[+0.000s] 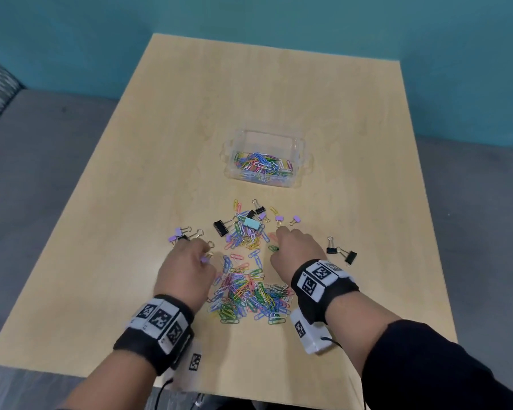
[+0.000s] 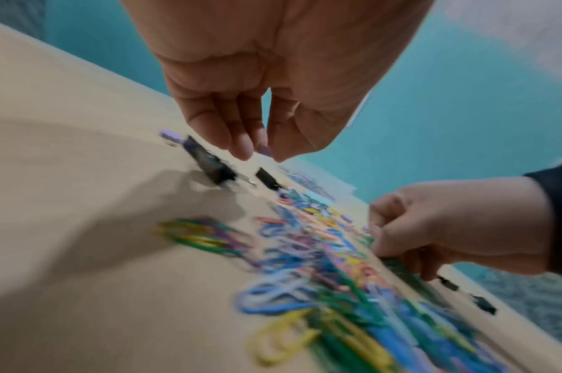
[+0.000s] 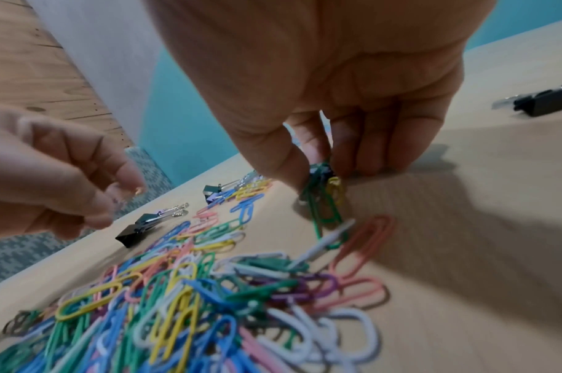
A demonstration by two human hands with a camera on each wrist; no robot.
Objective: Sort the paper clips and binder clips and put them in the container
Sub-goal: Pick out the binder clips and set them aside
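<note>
A heap of coloured paper clips (image 1: 249, 294) lies on the wooden table, with black, purple and mint binder clips (image 1: 251, 221) scattered beyond it. A clear plastic container (image 1: 301, 161) farther back holds paper clips. My left hand (image 1: 190, 270) hovers left of the heap, and its thumb and fingers pinch a small purple binder clip (image 2: 264, 150). My right hand (image 1: 296, 247) sits right of the heap; its thumb and fingers pinch a bunch of green paper clips (image 3: 321, 199) whose lower ends touch the table.
Purple binder clips (image 1: 179, 233) lie left of my left hand, and two black binder clips (image 1: 342, 253) right of my right hand. The light wooden table (image 1: 190, 128) ends at a teal wall behind, with grey floor on both sides.
</note>
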